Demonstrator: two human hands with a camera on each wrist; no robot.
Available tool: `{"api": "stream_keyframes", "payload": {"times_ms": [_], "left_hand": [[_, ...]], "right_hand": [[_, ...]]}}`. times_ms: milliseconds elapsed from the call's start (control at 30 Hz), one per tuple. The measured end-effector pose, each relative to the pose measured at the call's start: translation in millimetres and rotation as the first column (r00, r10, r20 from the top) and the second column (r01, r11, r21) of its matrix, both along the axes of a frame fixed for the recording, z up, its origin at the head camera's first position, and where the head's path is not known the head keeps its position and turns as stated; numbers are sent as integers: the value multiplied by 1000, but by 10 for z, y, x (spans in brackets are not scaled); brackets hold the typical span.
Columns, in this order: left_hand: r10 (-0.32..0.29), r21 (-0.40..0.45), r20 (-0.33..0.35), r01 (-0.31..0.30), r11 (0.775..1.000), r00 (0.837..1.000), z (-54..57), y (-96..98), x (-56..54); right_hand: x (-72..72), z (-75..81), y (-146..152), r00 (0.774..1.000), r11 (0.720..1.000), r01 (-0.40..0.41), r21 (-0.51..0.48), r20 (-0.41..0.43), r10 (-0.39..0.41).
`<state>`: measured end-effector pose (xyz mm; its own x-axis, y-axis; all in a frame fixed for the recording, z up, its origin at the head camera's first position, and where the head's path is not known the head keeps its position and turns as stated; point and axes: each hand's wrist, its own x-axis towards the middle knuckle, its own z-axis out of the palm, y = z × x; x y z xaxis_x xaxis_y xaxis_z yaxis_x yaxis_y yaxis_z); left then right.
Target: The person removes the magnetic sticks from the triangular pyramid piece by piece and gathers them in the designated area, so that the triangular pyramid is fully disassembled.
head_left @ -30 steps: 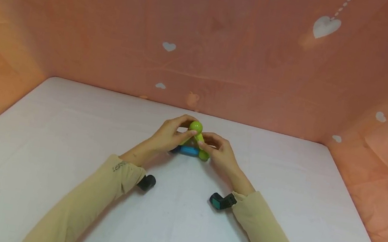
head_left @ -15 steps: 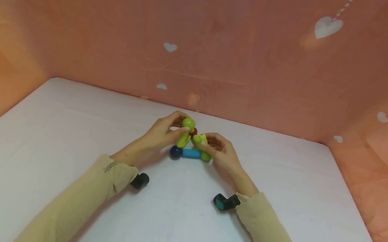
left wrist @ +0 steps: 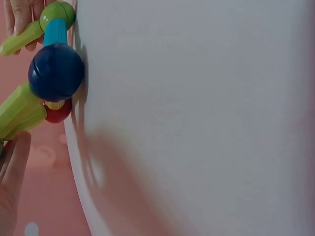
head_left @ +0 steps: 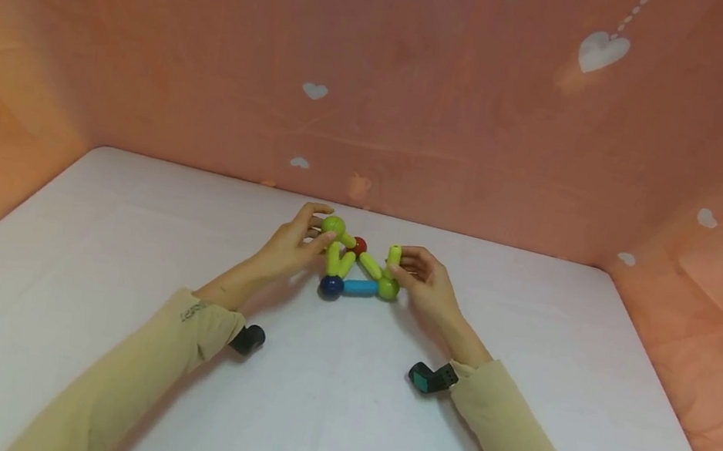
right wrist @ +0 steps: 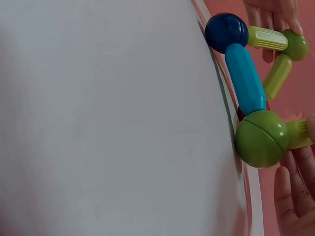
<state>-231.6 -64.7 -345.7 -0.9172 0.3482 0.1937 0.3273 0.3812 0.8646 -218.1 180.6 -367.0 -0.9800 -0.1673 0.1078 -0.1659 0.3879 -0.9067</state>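
Observation:
Ball-and-rod building toys form a joined frame on the white table. My left hand [head_left: 288, 250] pinches a raised lime green ball [head_left: 333, 227], which two lime rods join to the dark blue ball [head_left: 331, 286] and the red ball [head_left: 360, 245]. A blue rod [head_left: 361, 288] links the dark blue ball with a second green ball [right wrist: 262, 139] on the right. From that green ball a lime rod [head_left: 394, 257] stands up, its top end bare, and my right hand [head_left: 428, 282] pinches it between thumb and fingers. Another lime rod [head_left: 370, 265] runs from the green ball to the red one.
The white table [head_left: 327, 407] extends around the frame on all sides. Behind it rises a pink-orange cloth backdrop [head_left: 462, 116] with white hearts, which also lines both sides. A black wrist camera [head_left: 249, 339] sits below my left wrist, and another [head_left: 431, 379] below my right.
My left hand has moved left with the raised green ball, away from the right-hand lime rod. My right hand has shifted slightly right, and its rod now stands upright, apart from that ball.

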Motion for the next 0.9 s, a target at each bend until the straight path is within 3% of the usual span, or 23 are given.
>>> {"api": "stream_keyframes", "payload": {"times_ms": [233,400,900], "left_hand": [[8,-66,-11,-9,998,1000,-33,-97,21],[44,-68,27,-42,997,999,-60,-164,42],[70,-106,108,-59,993,992,-90,-344,36]], "right_hand": [[1,2,23,999,998,45,-41,23,-44],[-3,18,67,998,998,55,-17,11,-54],[26,18,281,998,998,46,-36,48,-44]]}}
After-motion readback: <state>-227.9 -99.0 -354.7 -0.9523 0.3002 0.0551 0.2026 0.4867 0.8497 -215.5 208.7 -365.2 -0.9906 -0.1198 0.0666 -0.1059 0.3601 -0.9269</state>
